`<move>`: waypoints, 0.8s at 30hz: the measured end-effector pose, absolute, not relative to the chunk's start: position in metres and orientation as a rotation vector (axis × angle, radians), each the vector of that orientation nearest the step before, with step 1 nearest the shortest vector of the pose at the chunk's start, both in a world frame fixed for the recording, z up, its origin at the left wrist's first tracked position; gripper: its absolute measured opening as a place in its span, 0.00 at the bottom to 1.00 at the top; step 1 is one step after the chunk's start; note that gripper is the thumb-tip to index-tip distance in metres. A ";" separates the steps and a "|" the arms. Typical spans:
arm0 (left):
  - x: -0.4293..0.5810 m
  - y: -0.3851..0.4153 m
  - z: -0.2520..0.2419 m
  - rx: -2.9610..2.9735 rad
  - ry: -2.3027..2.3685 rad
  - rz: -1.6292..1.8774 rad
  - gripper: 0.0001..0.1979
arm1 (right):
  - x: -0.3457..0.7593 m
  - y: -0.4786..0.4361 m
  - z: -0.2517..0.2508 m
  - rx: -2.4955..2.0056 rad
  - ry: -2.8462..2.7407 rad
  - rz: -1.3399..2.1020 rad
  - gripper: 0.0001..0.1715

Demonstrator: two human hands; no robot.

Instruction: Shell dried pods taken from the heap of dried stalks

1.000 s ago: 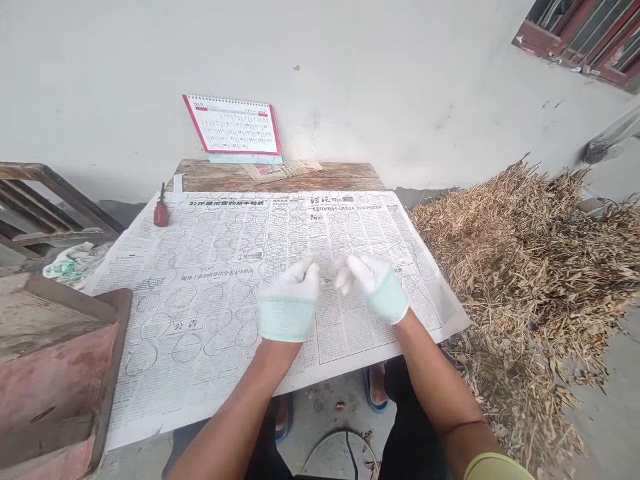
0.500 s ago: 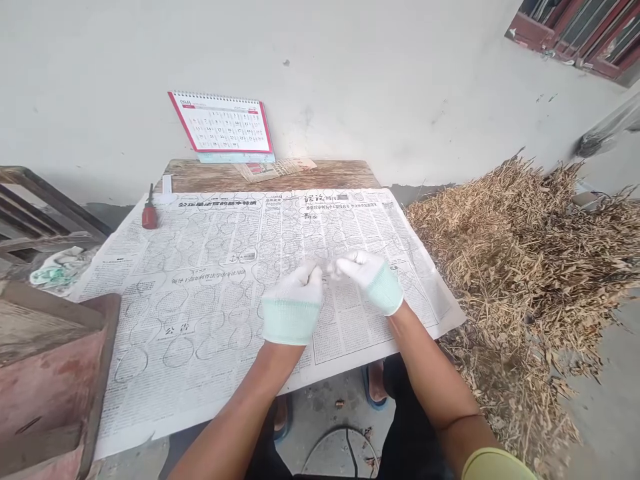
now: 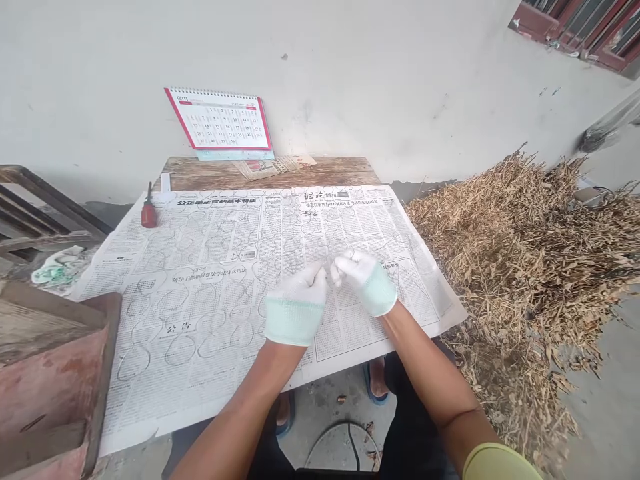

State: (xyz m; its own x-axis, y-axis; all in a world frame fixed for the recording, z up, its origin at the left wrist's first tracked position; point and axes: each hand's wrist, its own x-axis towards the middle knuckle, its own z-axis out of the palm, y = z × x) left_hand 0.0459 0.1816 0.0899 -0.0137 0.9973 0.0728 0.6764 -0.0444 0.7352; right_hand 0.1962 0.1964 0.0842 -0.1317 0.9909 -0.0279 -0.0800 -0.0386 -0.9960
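Above the newspaper [image 3: 345, 327], the two gloved hands have drawn together: a second ago a clear gap lay between their fingertips, and now these are just beside each other near the newspaper's middle; whether they touch cannot be told. The left hand [image 3: 299, 293] has moved rightward over the newspaper, the right hand [image 3: 365, 277] slightly leftward. The right fingers, loose and blurred at first, are now more gathered over the newspaper.
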 end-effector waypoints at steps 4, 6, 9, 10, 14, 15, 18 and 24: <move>0.045 0.181 0.084 1.844 1.751 0.797 0.17 | 0.195 0.194 0.087 -1.175 -1.277 1.312 0.17; 0.044 0.182 0.081 1.889 1.747 0.749 0.17 | 0.195 0.193 0.088 -1.225 -1.304 1.289 0.18; 0.043 0.182 0.079 1.974 1.714 0.661 0.18 | 0.198 0.191 0.090 -1.290 -1.334 1.282 0.17; 0.043 0.182 0.078 2.005 1.711 0.645 0.19 | 0.199 0.191 0.090 -1.304 -1.333 1.287 0.16; 0.044 0.180 0.079 2.095 1.713 0.598 0.20 | 0.203 0.190 0.092 -1.339 -1.306 1.338 0.15; 0.045 0.180 0.079 2.106 1.709 0.593 0.20 | 0.203 0.190 0.093 -1.354 -1.298 1.354 0.14; 0.045 0.180 0.078 2.130 1.699 0.618 0.20 | 0.204 0.190 0.095 -1.399 -1.297 1.382 0.14; 0.045 0.183 0.081 1.894 1.618 0.648 0.18 | 0.210 0.193 0.092 -1.379 -1.286 1.352 0.14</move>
State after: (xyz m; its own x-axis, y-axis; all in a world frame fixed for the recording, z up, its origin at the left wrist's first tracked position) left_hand 0.0446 0.1825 0.0807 0.1550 0.9879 0.0038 0.7174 -0.1151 0.6871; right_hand 0.2099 0.1926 0.0923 -0.0873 0.9804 -0.1767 0.1272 -0.1650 -0.9781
